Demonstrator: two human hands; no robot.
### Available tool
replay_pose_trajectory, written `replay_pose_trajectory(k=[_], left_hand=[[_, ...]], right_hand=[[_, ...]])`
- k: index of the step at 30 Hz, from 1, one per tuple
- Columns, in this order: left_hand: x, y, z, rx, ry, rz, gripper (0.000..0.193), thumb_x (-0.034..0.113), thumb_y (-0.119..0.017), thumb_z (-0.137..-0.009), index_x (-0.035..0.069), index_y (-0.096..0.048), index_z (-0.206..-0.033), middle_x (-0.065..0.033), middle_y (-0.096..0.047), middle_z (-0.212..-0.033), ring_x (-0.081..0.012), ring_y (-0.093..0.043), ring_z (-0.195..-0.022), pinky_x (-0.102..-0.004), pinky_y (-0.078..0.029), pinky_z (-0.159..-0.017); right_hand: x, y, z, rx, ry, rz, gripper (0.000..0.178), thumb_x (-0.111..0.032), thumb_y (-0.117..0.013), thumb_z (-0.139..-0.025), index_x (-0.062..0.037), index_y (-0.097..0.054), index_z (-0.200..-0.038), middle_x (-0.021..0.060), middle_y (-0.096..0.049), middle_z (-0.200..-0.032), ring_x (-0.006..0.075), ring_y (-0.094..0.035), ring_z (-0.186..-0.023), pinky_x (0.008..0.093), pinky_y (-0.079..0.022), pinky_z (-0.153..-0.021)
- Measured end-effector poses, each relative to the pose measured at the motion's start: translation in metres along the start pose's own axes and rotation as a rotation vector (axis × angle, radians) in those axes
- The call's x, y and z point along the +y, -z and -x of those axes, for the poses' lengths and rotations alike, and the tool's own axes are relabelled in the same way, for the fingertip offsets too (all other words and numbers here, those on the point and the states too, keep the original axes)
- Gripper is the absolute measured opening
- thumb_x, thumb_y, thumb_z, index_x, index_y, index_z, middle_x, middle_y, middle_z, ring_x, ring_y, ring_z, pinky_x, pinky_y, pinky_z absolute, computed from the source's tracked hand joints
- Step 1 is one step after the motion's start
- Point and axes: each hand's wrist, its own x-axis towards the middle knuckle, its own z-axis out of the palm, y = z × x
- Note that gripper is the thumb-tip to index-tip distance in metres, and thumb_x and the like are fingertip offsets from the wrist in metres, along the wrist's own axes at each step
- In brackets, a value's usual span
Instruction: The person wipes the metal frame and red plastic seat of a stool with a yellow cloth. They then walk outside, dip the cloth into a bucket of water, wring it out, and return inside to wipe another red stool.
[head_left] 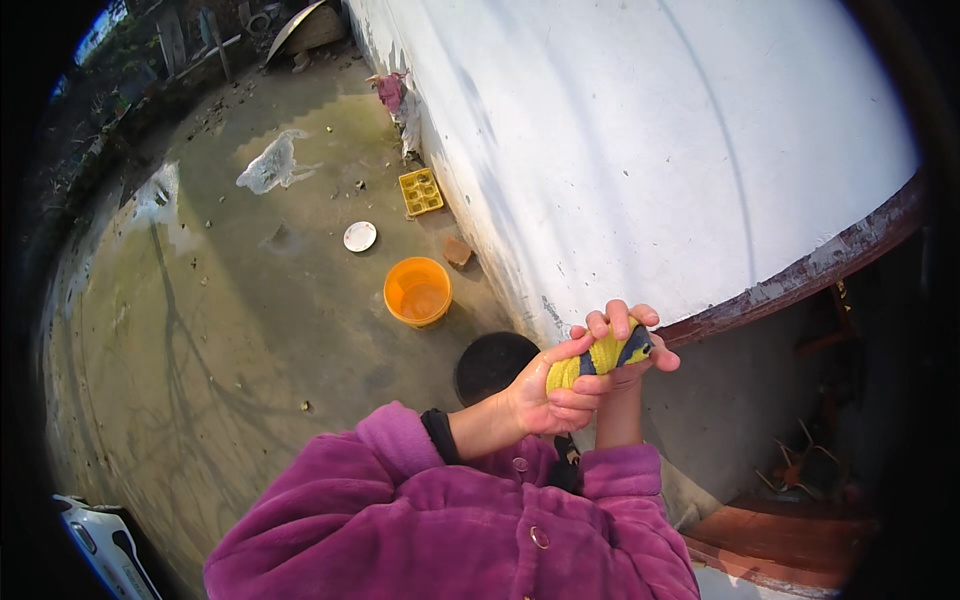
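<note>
Purple plush forms the buttoned jacket (440,520) across my chest and arms, with a dark cuff (438,435) at my left wrist. Raised in front, to the right of centre, is a compact roll of cloth (600,358), yellow with dark blue-grey bands, gripped between both hands. My left hand (540,400) has its fingers closed around the nearer, left-hand end; my right hand (630,375) grips the opposite end, its fingertips curled over the top edge. Below and beyond my left hand, which partly hides it, is a round black vessel (492,365), its interior too dark to make out. Next comes an orange bucket (418,275), upright on the concrete ground (300,330), followed by a reddish-brown brick (457,251) and, to its left, a round white plate (360,237). Farther on are a yellow compartmented tray (421,191), near the base of the white wall (620,150), and a pinkish cloth (390,93) beside that same wall.
</note>
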Motion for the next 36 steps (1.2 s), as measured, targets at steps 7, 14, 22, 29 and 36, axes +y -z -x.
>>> replay_pose_trajectory(k=[7,14,22,29,36], left_hand=[[-0.003,-0.006,0.002,0.021,-0.09,-0.263,0.029,0.031,-0.064,-0.092,0.005,-0.053,-0.102,0.0015,-0.046,-0.072,-0.0064,-0.042,-0.05,-0.0219,-0.034,-0.046],[0.019,-0.005,-0.005,0.409,-0.121,-0.582,0.015,0.019,-0.063,-0.094,0.01,-0.052,-0.098,0.0037,-0.044,-0.068,-0.0049,-0.035,-0.044,-0.0206,-0.026,-0.04],[0.051,0.058,-0.013,0.862,-0.242,-1.07,0.016,0.013,-0.063,-0.086,0.011,-0.047,-0.086,0.0017,-0.044,-0.064,-0.0068,-0.034,-0.042,-0.0243,-0.024,-0.038],[0.071,0.133,-0.018,1.207,-0.618,-2.255,0.033,0.022,-0.071,-0.079,0.002,-0.052,-0.097,-0.0104,-0.061,-0.078,-0.0146,-0.056,-0.05,-0.0306,-0.04,-0.04],[0.07,0.099,0.002,0.896,-0.292,-1.209,0.028,0.015,-0.065,-0.086,0.01,-0.051,-0.109,-0.0042,-0.054,-0.074,-0.0111,-0.046,-0.048,-0.023,-0.03,-0.037]], right_hand=[[-0.006,-0.032,-0.007,0.441,-0.096,0.294,0.023,-0.027,-0.074,-0.087,-0.0132,-0.058,-0.096,-0.0011,-0.051,-0.076,0.0159,-0.057,-0.082,0.0454,-0.046,-0.1],[-0.008,-0.021,-0.009,0.901,-0.262,0.536,0.014,-0.023,-0.062,-0.096,-0.0103,-0.056,-0.095,-0.0016,-0.049,-0.065,0.0116,-0.052,-0.062,0.0362,-0.05,-0.079],[0.013,0.042,0.027,1.203,-0.409,0.835,0.011,-0.01,-0.061,-0.09,-0.0027,-0.055,-0.096,0.0025,-0.05,-0.064,0.0124,-0.05,-0.053,0.0274,-0.044,-0.051],[0.032,0.086,0.057,1.388,-0.401,1.025,0.007,-0.006,-0.059,-0.088,-0.0028,-0.053,-0.091,0.0043,-0.05,-0.064,0.0144,-0.048,-0.049,0.0293,-0.042,-0.046],[0.034,0.076,0.064,1.468,-0.353,1.028,0.013,-0.013,-0.062,-0.086,-0.0045,-0.06,-0.096,0.0102,-0.058,-0.08,0.0201,-0.058,-0.072,0.0336,-0.05,-0.067]])
